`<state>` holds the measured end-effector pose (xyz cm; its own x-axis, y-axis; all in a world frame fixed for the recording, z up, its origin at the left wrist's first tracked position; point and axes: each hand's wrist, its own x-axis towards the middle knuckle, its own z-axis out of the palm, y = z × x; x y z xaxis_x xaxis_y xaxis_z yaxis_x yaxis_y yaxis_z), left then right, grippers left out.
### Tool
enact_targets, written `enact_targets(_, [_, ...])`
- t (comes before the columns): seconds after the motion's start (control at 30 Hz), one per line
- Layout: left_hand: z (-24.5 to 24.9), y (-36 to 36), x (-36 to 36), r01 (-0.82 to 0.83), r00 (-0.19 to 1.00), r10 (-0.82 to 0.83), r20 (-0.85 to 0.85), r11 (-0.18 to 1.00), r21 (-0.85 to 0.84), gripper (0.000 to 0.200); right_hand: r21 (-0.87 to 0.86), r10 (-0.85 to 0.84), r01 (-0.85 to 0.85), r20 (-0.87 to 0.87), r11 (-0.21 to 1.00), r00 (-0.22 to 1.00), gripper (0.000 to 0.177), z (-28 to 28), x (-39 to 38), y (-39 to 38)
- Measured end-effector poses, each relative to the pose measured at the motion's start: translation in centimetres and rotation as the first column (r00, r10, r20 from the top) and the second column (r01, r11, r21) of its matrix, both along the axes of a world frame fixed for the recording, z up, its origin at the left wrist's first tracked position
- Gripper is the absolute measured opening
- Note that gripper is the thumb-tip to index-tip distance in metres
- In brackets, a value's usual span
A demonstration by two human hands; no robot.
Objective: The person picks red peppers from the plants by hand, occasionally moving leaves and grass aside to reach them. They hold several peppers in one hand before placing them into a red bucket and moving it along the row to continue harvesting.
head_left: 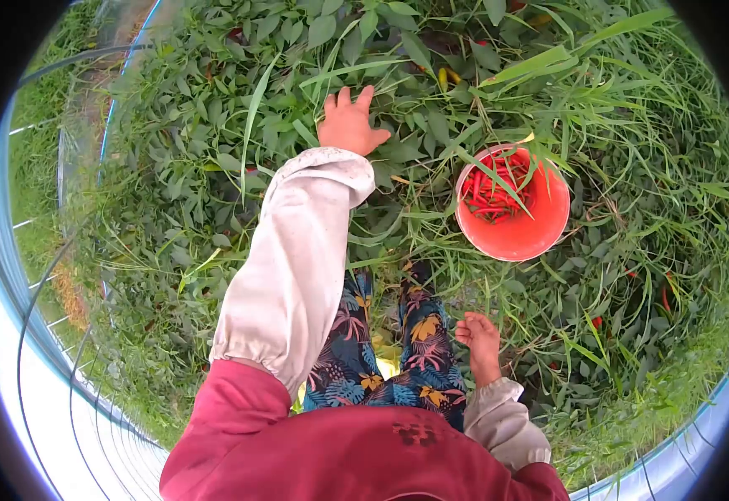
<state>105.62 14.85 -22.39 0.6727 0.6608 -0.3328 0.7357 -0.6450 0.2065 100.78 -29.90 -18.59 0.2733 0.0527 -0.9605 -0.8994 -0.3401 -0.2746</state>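
My left hand (352, 121) reaches forward with its fingers spread, holding nothing, against the leaves of the chili pepper plants (414, 150). Close to my right knee, my right hand (480, 342) is held low with its fingers curled in. Whatever it may hold is hidden. A round red bucket (548, 213) sits among the plants in front of my right hand, partly filled with red chili peppers (490, 196). Grass blades cross over its rim. Yellowish peppers (448, 77) hang ahead, to the right of my left hand.
Tall grass (623, 100) grows thickly through the plants on the right. More red peppers (666, 298) show low among leaves at the right. To the left run a blue line (112, 108) and dark curved hoops (72, 242) beside pale sheeting (13, 359).
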Motion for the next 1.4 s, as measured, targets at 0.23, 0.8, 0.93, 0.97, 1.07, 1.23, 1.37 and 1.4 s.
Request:
enact_targets(0.23, [-2.5, -3.9, -7.6, -0.042, 0.989, 0.074, 0.127, 0.971, -0.235, 0.038, -0.01, 0.164, -0.164, -0.002, 0.986, 0.986, 0.016, 0.0, -0.5, 5.7])
enact_targets(0.8, [-5.2, -19.5, -21.9, 0.099, 0.989, -0.025, 0.144, 0.838, -0.537, 0.015, -0.5, 0.427, -0.858, 0.805, 0.115, -0.412, 0.041, -1.9, 8.2, 45.2])
enact_targets(0.93, [1.0, -14.4, -21.5, -0.228, 0.739, 0.613, 0.28, 0.618, -0.752, 0.019, -0.61, 0.568, -0.59, 0.262, -0.529, -0.78, 0.048, -7.3, 5.6, 41.7])
enact_targets(0.97, [-1.0, -17.7, -22.6, -0.225, 0.522, 0.853, -0.006, 0.13, -0.966, 0.021, -0.612, 0.558, -0.57, 0.241, -0.548, -0.794, 0.052, -7.7, 5.7, 40.2])
enact_targets(1.07, [1.1, -12.4, -22.0, 0.279, 0.957, -0.259, 0.128, 0.721, -0.634, 0.021, 0.017, 0.849, -0.983, 0.502, 0.182, 0.166, 0.058, -14.3, 5.4, 32.8])
enact_targets(1.23, [9.6, -2.8, -15.7, 0.405, 0.88, -0.055, 0.471, 0.602, -0.688, 0.039, -0.573, 0.625, -0.812, 0.597, -0.106, -0.503, 0.057, -16.3, 5.7, 30.4])
enact_targets(1.37, [8.0, 2.9, -13.8, 0.336, 0.451, 0.681, 0.577, 0.469, -0.817, 0.03, -0.22, 0.737, -0.943, 0.674, 0.252, 0.039, 0.052, -21.0, 5.6, 26.7])
enact_targets(1.4, [6.5, 2.7, -12.8, 0.241, 0.355, 0.886, 0.298, 0.222, -0.945, 0.03, -0.157, 0.751, -0.919, 0.633, 0.362, 0.188, 0.05, -21.7, 5.4, 26.2])
